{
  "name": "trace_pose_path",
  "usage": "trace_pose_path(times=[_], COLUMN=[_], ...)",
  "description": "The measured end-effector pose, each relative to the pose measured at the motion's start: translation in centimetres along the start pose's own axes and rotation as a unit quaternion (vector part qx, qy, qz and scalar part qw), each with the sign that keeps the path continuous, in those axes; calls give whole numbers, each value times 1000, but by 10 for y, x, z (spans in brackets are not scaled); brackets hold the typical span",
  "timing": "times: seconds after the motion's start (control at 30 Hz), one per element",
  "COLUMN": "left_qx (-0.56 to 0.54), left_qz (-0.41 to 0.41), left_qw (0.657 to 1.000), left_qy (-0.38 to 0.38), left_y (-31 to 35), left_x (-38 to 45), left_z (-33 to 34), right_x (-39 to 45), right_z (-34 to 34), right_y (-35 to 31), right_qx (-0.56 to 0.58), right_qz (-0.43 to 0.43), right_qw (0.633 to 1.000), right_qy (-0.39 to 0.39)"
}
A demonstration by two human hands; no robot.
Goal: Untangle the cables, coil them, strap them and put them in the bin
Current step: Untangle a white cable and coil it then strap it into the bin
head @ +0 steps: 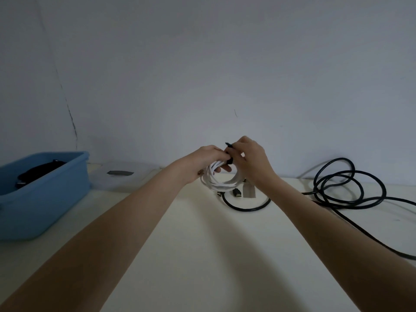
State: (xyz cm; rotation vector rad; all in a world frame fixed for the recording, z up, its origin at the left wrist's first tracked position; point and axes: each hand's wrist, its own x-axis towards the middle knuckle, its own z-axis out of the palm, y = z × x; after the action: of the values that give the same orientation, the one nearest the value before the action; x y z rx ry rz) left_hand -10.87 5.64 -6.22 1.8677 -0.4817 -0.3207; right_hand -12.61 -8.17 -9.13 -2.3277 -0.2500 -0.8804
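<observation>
A coiled white cable (221, 184) hangs just above the cream table near the wall. My left hand (208, 159) grips the top of the coil, fingers curled through the loop. My right hand (248, 157) pinches a black strap (229, 152) that wraps the coil's top; one strap end sticks up beside my fingers. A loose black cable (342, 188) sprawls in loops on the right of the table, and one end curves under the coil. The blue bin (45, 199) stands at the far left with a dark coiled cable (38, 172) inside.
A translucent lid (121, 176) with a grey handle lies by the wall, right of the bin. A small grey piece (249, 191) and a black plug (237, 193) lie beneath the coil. The table (202, 255) runs up to a plain wall.
</observation>
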Motion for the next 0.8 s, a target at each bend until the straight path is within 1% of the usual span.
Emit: trace_pose_path(times=[0.03,0.1,0.23,0.3,0.37,0.43,0.53,0.6,0.67,0.8], left_qx=[24,50,52,79,92,65,-45,-103,-121,-120], left_qz=[-4,-21,-31,-31,-49,-75,-94,-96,-95,-85], left_qw=[1000,998,998,996,994,994,994,990,988,989], left_qy=[-2,-3,4,19,35,44,40,27,7,-22], left_y=[-2,-7,-11,-9,-9,-10,-11,-9,-8,-10], left_x=[-1,-1,0,2,6,10,15,16,16,15], left_z=[0,0,1,2,2,2,-1,-3,-4,-6], right_x=[0,0,-4,-7,-10,-11,-10,-6,-6,-11], right_z=[-1,-3,-4,-2,0,2,0,-1,-1,-3], right_y=[0,0,-2,-4,-5,-3,-3,0,2,2], right_qx=[-27,-40,-17,-31,-64,-115,-166,-188,-204,-220], right_qz=[-7,-12,12,12,-5,-36,-89,-135,-157,-192], right_qw=[1000,999,1000,999,998,993,982,972,965,954], right_qy=[-11,-19,6,13,13,11,17,37,56,72])
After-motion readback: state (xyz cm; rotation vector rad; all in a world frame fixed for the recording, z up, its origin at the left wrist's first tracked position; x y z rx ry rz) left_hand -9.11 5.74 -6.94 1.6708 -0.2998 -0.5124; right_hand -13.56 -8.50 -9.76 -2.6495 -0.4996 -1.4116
